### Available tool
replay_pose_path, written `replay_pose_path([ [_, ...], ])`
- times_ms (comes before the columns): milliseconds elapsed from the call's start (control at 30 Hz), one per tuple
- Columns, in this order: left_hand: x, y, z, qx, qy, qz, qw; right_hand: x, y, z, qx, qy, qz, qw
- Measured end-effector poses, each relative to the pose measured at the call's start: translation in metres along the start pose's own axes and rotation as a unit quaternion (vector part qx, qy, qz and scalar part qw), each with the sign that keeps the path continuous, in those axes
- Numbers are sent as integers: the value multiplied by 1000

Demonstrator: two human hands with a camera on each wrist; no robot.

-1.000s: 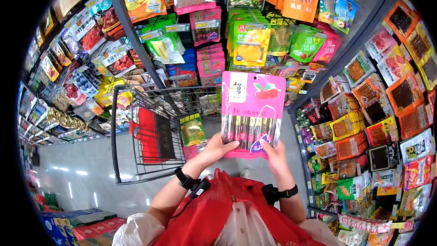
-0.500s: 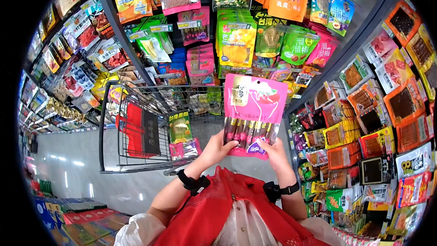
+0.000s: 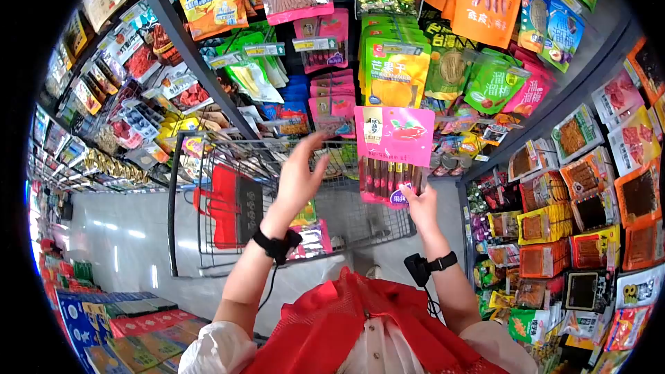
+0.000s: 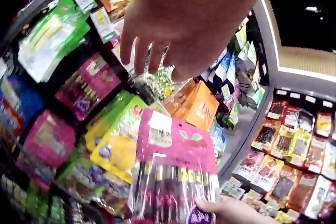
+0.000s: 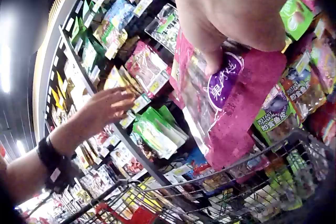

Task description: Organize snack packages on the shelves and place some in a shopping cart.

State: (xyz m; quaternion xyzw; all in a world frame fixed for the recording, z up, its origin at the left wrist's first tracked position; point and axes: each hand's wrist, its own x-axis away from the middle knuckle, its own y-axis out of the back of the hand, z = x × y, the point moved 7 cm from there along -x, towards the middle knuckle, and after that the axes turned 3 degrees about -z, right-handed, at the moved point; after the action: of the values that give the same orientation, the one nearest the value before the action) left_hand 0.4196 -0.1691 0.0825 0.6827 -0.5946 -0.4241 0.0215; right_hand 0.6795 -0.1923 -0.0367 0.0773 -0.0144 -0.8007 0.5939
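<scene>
My right hand point(image 3: 422, 208) pinches a pink snack pouch point(image 3: 395, 131) by its lower right corner, thumb on the front over a purple label. Through the pouch's clear lower half, dark wrapped sticks show in a row. Apart from the pouch, my left hand point(image 3: 299, 179) is raised over the shopping cart point(image 3: 201, 263) with its fingers extended, holding nothing. In the left wrist view the pouch point(image 4: 176, 150) stands upright below the left hand point(image 4: 173, 40). The right wrist view shows the right thumb point(image 5: 212, 64) pressed on the pouch front.
Inside the cart lie a red and black bag point(image 3: 232, 208) and a few snack pouches point(image 3: 312, 239). Ahead, shelves hold hanging pouches, among them yellow dried mango point(image 3: 398, 76) and an orange pack point(image 3: 485, 3). More packets point(image 3: 540, 228) fill the rack on the right.
My left hand has let go of the pink pouch and moved up and left over the cart. The right hand alone keeps hold of the pouch.
</scene>
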Motion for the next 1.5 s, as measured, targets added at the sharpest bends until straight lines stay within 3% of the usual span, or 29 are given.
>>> replay_pose_path([
  [100,-79,23,4,-168,-149,-65,972,-42,-38,-12,2,-7,5,1000],
  [300,-186,-18,74,-450,-241,-25,859,-101,-119,-16,-7,9,40,999],
  [400,-214,-34,94,-425,-324,-39,844,-119,-142,-32,-12,-10,47,999],
  [567,-242,-28,78,-287,-388,-23,875,-152,-163,-20,-47,46,67,996],
  [633,-253,-24,76,-221,-381,4,898,-166,-168,-10,-46,41,74,995],
  [700,-264,-22,72,-197,-308,18,931,-179,-171,8,-22,50,105,993],
  [800,-282,-19,63,-103,-288,-17,952,-202,-176,24,-85,81,112,987],
  [1100,-296,-29,49,-121,-265,6,957,-247,-198,22,-81,84,77,990],
  [1500,-299,-28,47,-120,-253,0,960,-232,-201,18,-151,29,143,978],
])
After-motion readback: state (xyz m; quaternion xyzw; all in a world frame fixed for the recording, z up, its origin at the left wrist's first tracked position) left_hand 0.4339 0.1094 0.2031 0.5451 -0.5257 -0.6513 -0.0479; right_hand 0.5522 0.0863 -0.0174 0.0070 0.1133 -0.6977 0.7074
